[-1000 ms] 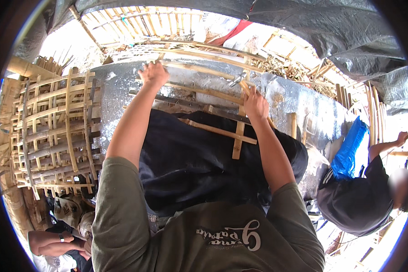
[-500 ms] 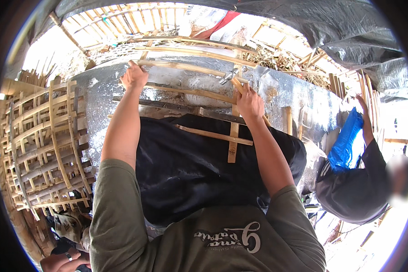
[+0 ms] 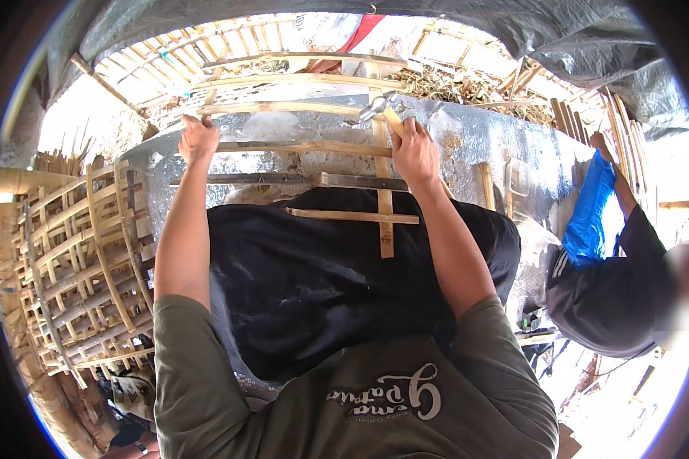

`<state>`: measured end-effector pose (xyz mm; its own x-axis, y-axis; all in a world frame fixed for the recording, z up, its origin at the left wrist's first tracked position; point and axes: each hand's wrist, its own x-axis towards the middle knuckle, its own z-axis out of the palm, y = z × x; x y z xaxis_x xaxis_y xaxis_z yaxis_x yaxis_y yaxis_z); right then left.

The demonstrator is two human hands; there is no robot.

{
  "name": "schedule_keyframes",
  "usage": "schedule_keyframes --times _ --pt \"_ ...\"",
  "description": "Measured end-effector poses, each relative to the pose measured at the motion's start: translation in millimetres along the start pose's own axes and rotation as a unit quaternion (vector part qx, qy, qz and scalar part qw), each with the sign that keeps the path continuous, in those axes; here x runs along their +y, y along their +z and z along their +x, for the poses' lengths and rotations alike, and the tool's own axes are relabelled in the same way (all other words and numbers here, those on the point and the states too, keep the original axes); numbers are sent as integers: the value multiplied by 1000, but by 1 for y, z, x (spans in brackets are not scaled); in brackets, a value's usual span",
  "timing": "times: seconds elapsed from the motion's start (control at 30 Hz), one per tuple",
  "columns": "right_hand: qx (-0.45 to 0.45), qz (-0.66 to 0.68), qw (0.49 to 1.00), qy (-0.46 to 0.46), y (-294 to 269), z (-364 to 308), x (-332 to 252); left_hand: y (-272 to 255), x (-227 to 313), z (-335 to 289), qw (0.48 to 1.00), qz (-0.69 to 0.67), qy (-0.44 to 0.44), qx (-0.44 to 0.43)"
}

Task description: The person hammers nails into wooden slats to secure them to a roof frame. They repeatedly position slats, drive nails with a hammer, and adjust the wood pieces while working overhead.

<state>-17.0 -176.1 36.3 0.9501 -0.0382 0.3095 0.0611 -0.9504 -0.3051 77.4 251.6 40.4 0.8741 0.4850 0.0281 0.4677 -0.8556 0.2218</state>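
My right hand is closed around the light wooden handle of a claw hammer. Its metal head lies over the right upright of a bamboo slat frame, which leans on my lap and the grey surface beyond. Several slats cross this frame, one of them darker, and the upright's lower end rests on the black cloth over my legs. At the frame's left side, my left hand is closed on the edge, near the left upright; its fingertips are partly hidden.
A woven bamboo lattice stands at the left. To the right, a person in dark clothing reaches out beside a blue plastic bag. Dry plant scraps lie beyond the grey surface; a dark tarp hangs overhead.
The bamboo frame has shifted left and slightly farther from me, with my left hand on it. My right hand has carried the hammer a little left and away.
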Motion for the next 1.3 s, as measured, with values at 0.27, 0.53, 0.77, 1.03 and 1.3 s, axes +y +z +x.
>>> schedule_keyframes --times 0.27,0.53,0.77,1.03,1.3 --pt "124 73 989 31 -28 11 4 -39 5 -8 999 -10 -36 33" --pt "176 162 970 28 -69 20 -4 -63 -10 15 995 -10 -14 101" --pt "39 197 970 139 -52 20 6 -94 -28 49 996 -2 -16 86" --pt "-133 164 961 178 7 21 44 -79 -38 19 992 -9 -110 68" --pt "-399 294 811 311 -23 53 91 -66 -73 31 993 -13 -110 48"
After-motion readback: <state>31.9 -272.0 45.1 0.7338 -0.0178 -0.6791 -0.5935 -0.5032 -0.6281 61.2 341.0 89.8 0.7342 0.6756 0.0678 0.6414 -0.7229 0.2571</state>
